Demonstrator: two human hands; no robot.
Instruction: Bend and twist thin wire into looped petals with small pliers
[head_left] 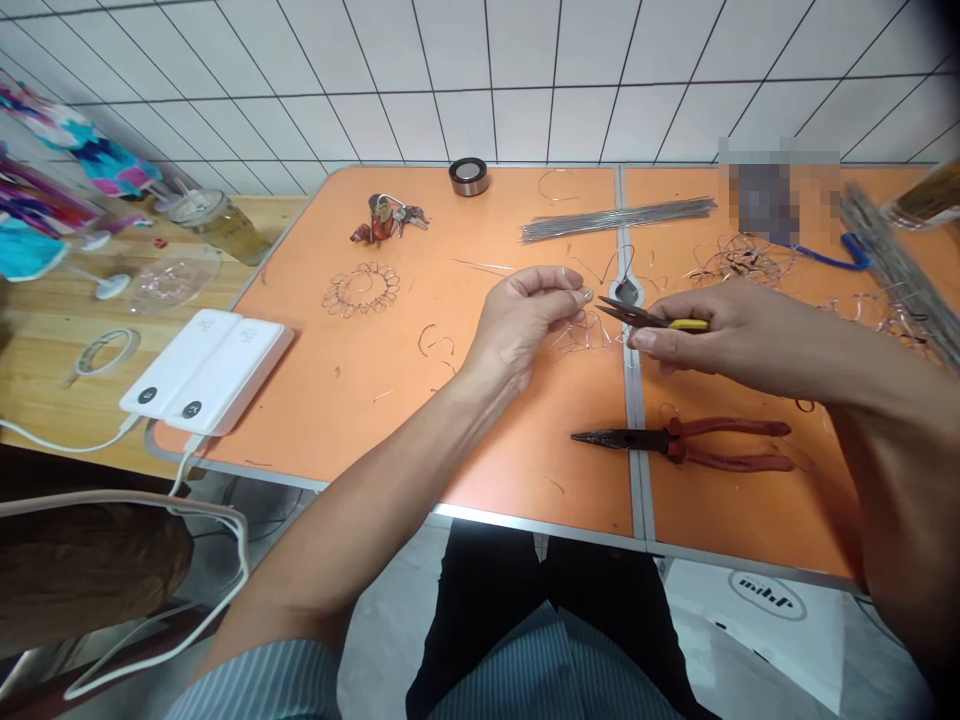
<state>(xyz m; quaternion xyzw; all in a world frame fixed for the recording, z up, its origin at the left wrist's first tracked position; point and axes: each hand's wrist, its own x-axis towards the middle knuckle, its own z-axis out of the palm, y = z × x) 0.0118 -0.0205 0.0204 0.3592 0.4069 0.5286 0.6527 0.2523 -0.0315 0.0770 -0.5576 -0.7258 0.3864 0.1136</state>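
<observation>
My left hand is pinched around a thin piece of wire, whose bent loops hang below the fingers. My right hand grips small pliers with yellow handles; their dark jaws point left, close to my left fingertips. Whether the jaws touch the wire I cannot tell. On the orange table beneath lies a larger pair of long-nose pliers with red handles, its tip to the left. A flower-like ring of looped wire rests to the left of my left hand.
A bundle of straight wires lies at the back, near a roll of dark tape and keys. Tangled wire sits at right. White power banks with cables occupy the left edge. The folding table has a metal seam.
</observation>
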